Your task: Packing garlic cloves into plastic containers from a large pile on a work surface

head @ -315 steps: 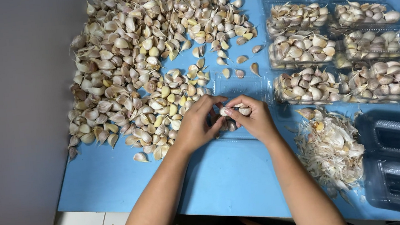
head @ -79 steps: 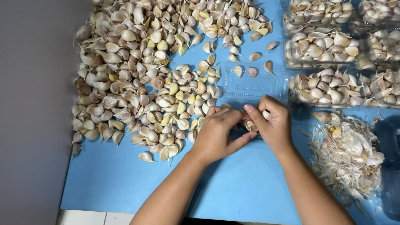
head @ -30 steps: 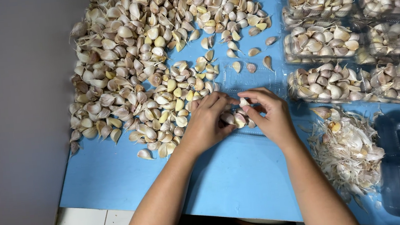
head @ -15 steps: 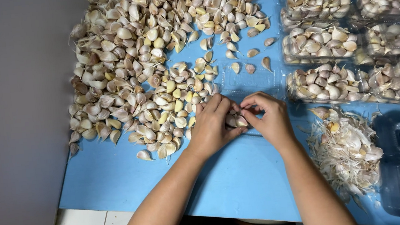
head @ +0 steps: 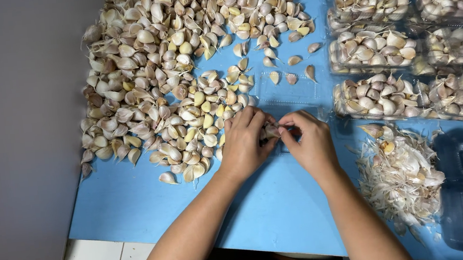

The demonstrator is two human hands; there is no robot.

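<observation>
Both hands meet over the blue table [head: 137, 207] — the left hand [head: 246, 143] and right hand [head: 307, 141] pinch one garlic clove [head: 270, 131] between their fingertips. The big pile of unpeeled cloves [head: 180, 67] lies just left; filled clear trays [head: 373, 48] and a heap of papery skins [head: 402, 173] lie right.

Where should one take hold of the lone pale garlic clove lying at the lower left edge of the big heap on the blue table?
Judging by its pose, pinch the lone pale garlic clove across its plump middle, coming from above on the near, bare side of the blue table. It lies flat, apart from the heap, with free space around it there.
</observation>
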